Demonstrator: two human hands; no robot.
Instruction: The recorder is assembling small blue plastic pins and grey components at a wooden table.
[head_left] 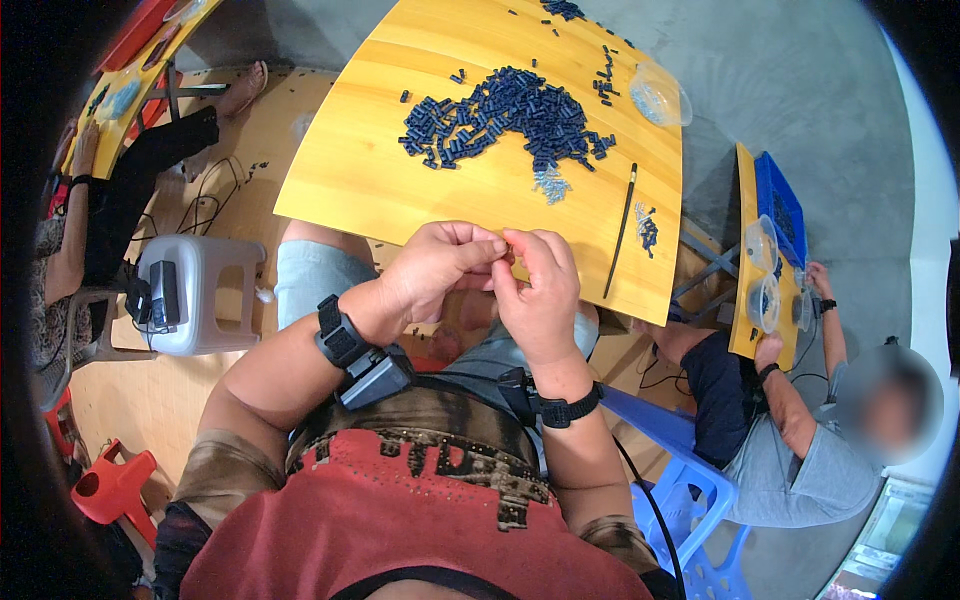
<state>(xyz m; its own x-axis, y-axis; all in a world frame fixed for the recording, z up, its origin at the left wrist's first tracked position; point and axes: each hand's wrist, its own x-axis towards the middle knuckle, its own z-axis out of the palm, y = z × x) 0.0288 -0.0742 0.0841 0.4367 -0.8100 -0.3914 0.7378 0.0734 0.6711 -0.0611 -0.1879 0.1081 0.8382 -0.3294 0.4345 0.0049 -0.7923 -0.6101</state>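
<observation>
Just off the near edge of the yellow wooden table [345, 165], my left hand [440, 268] and my right hand [540, 295] meet at the fingertips. Both are closed in a pinch around something too small to make out between thumbs and forefingers. Beyond them lies a large heap of small dark blue plastic pieces [525, 110]. A small pile of silvery metal bits [550, 184] touches the heap's near side. To the right rests a thin black stick [621, 232], with a little mixed pile of pale and dark bits [648, 232] beside it.
A clear plastic tub [657, 96] stands at the table's far right edge, near a loose line of dark pieces [606, 75]. At right, a person works at another yellow table with a blue tray [780, 208]. A grey stool [205, 295] stands left; a blue chair [680, 480] is right.
</observation>
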